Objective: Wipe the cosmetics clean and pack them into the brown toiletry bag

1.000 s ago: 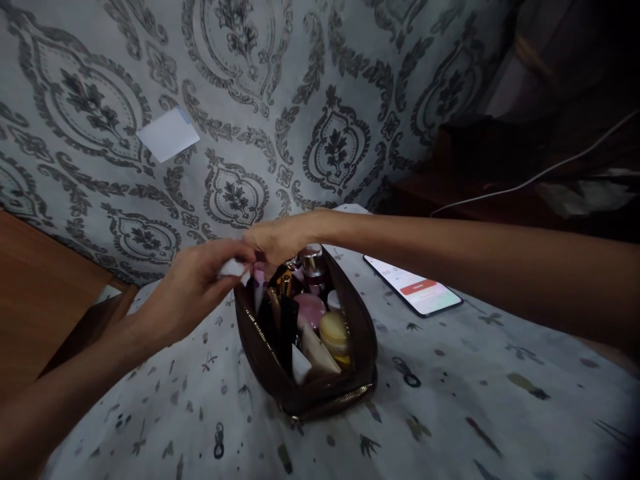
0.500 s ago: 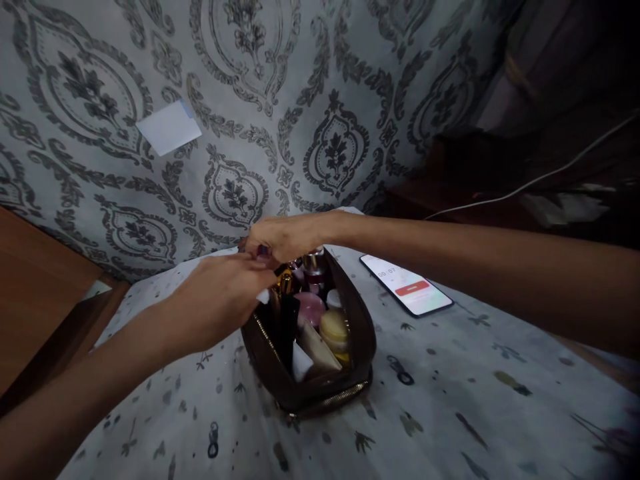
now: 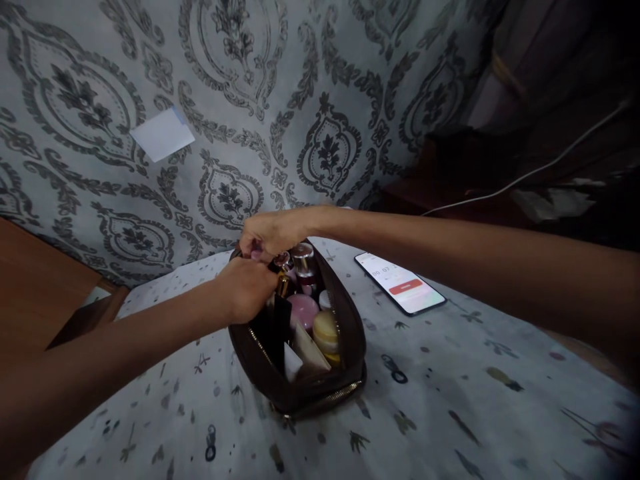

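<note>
A dark brown makeup bag [image 3: 353, 340] stands unzipped on the patterned cloth. Inside sit a pink round jar [image 3: 303, 311], a yellow round container [image 3: 326, 331], a silver-capped bottle [image 3: 304, 263], a gold-coloured tube [image 3: 283, 285] and a cream-coloured flat item [image 3: 309, 348]. My left hand [image 3: 250, 287] is closed in a fist over the bag's left side near its far end; its fingertips are hidden. Just beyond it, my right hand [image 3: 273, 233] is curled at the far rim, with a small pinkish spot at its fingers. What either hand grips cannot be made out.
A phone [image 3: 403, 287] with a lit timer screen lies right of the bag. White cloth with small prints [image 3: 400, 427] covers the surface. Behind is a patterned wall [image 3: 280, 133] bearing a white paper [image 3: 163, 135]. A white cable [image 3: 520, 179] runs at right; wooden furniture [image 3: 40, 280] stands left.
My left hand has closed more and turned, knuckles up, at the bag's far left. My right hand stays at the far rim, and more of the silver-capped bottle shows. The view has shifted slightly.
</note>
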The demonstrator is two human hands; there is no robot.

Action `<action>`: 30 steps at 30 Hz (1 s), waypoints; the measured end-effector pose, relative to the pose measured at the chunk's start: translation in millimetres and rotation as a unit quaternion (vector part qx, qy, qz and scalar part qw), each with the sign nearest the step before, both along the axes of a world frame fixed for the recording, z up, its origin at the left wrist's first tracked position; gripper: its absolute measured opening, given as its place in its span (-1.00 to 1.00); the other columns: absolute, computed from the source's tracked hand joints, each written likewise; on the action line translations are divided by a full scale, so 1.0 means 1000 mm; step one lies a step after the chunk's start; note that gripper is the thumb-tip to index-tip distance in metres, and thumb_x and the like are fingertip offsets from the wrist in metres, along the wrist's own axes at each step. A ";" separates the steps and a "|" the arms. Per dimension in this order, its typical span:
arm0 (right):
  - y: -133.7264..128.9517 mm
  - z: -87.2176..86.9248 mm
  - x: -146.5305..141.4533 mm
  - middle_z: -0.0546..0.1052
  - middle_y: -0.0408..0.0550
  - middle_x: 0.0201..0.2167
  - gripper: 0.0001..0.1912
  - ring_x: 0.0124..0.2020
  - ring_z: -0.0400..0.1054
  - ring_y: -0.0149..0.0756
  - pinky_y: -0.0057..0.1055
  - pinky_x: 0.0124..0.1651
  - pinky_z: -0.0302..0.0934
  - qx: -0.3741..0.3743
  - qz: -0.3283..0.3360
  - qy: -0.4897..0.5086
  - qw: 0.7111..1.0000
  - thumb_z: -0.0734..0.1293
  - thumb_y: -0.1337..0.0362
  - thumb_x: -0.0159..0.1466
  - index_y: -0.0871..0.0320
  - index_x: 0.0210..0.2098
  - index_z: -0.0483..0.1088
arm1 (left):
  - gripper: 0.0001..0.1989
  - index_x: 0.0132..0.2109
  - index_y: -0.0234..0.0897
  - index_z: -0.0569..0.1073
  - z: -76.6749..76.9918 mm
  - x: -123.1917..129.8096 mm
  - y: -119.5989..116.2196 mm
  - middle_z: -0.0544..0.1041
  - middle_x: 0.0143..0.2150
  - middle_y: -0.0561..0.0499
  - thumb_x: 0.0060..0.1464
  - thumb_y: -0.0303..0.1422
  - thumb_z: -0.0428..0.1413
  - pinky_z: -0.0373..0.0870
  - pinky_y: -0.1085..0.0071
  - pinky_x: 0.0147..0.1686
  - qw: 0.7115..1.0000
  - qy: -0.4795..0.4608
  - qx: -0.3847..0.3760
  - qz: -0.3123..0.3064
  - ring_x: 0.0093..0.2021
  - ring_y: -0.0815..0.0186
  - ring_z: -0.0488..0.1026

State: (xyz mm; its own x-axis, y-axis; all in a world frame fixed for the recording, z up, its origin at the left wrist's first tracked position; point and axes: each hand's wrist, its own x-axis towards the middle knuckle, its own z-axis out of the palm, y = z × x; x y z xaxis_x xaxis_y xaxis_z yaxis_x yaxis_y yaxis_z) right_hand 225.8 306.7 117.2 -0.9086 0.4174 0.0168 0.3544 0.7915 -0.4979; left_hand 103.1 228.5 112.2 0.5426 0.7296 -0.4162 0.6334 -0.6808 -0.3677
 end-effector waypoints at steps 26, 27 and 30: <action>-0.006 0.006 0.007 0.48 -0.27 -0.52 -0.77 -0.44 0.29 -0.46 -0.46 -0.38 0.10 -0.015 0.007 -0.022 1.000 0.40 0.64 0.08 0.25 -0.34 0.53 | -0.60 0.05 -0.09 0.54 0.021 -0.011 -0.009 0.63 -0.01 -0.08 0.09 -0.50 0.08 0.45 0.17 -0.03 0.999 -0.013 -0.044 0.028 0.05 0.03 0.54; -0.006 0.005 0.006 0.47 -0.27 -0.53 -0.76 -0.45 0.28 -0.46 -0.46 -0.38 0.09 -0.012 0.007 -0.023 1.000 0.40 0.65 0.08 0.24 -0.34 0.53 | -0.64 0.03 -0.09 0.54 0.020 -0.012 -0.009 0.63 -0.02 -0.07 0.10 -0.47 0.09 0.45 0.18 -0.03 0.999 -0.012 -0.046 0.024 0.05 0.04 0.55; -0.006 0.006 0.004 0.44 -0.28 -0.56 -0.75 -0.47 0.25 -0.45 -0.44 -0.41 0.06 -0.003 -0.011 -0.021 1.000 0.42 0.64 0.07 0.22 -0.34 0.54 | -0.70 -0.02 -0.11 0.55 0.020 -0.013 -0.009 0.64 -0.05 -0.07 0.14 -0.45 0.06 0.45 0.20 -0.03 0.999 0.003 -0.053 0.013 0.04 0.05 0.55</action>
State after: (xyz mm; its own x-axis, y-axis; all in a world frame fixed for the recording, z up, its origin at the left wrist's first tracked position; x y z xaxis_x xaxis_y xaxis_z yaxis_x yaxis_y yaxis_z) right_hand 230.0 300.3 123.2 -0.8990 0.4374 -0.0237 0.3927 0.7807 -0.4861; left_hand 90.1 219.7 131.9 0.5205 0.6957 -0.4950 0.6494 -0.6990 -0.2995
